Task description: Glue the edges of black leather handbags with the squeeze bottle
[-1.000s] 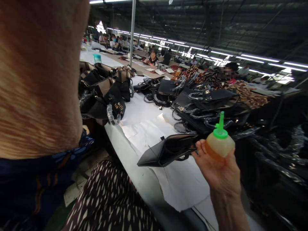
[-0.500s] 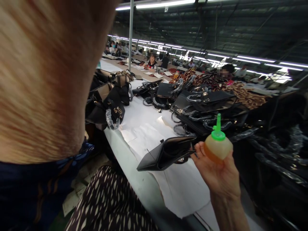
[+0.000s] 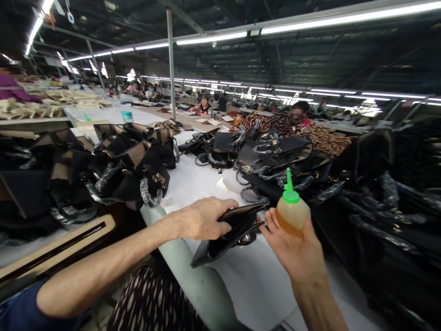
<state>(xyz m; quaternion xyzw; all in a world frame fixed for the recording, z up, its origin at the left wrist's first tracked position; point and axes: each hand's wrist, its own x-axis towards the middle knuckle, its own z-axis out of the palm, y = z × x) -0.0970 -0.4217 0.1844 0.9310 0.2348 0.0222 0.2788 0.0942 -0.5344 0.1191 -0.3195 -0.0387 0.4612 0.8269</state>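
My left hand point(image 3: 203, 218) grips the upper edge of a black leather bag piece point(image 3: 231, 230) that lies tilted over the near edge of the white-covered table point(image 3: 193, 177). My right hand point(image 3: 292, 246) is closed round a small squeeze bottle point(image 3: 292, 209) of amber liquid with a green nozzle cap, held upright just right of the bag piece. The thumb of that hand touches the bag piece's right end.
Black handbags with wrapped handles lie in heaps at the left point(image 3: 138, 161) and across the far side point(image 3: 275, 151). Patterned brown fabric point(image 3: 320, 135) lies behind them. A steel post point(image 3: 171, 64) rises mid-table. Other people sit at far tables; one person point(image 3: 299, 115) faces me.
My left arm, which filled the left of the view close to the camera, has dropped, and its hand now grips the bag piece. The bottle and right hand shifted slightly left.
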